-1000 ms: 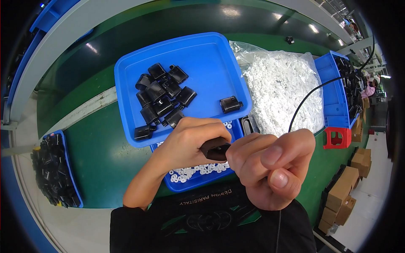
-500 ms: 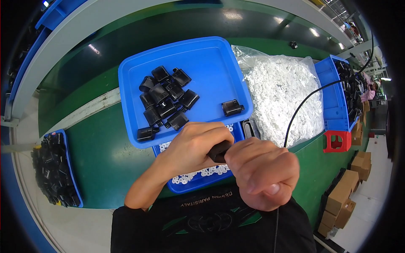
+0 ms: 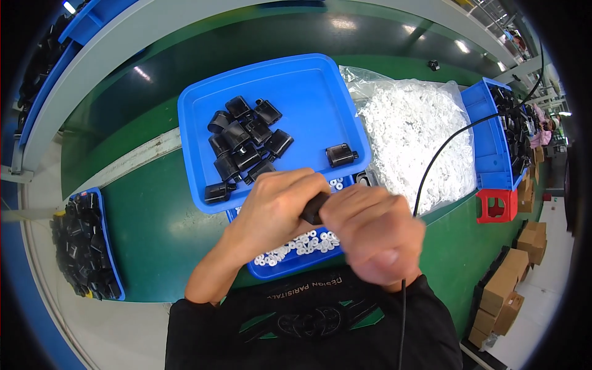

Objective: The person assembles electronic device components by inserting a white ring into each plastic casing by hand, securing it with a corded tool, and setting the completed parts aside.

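Observation:
In front of my chest, my left hand [image 3: 277,206] is closed around a black plastic part [image 3: 314,209]; only a piece of it shows between the two hands. Pressed close against its right side is my right hand [image 3: 373,231], a fist smeared by motion, and what sits inside that fist is hidden. Just beyond the hands lies a large blue tray [image 3: 296,74] with a heap of black hollow plastic parts [image 3: 237,135] on its left half. One single black part [image 3: 340,155] lies apart at its right. Under my hands, a smaller blue tray [image 3: 290,269] holds small white rings [image 3: 302,245].
Right of the large tray lies a clear bag of white rings [image 3: 419,135]. A blue bin [image 3: 484,129] of black parts stands beyond it, near a red plastic stool [image 3: 497,206]. A black cable [image 3: 431,161] arcs past my right hand. Another bin of black parts [image 3: 83,246] is at left.
Both hands have shifted slightly up and to the left, still together at the black part. The right fist has turned and is more blurred.

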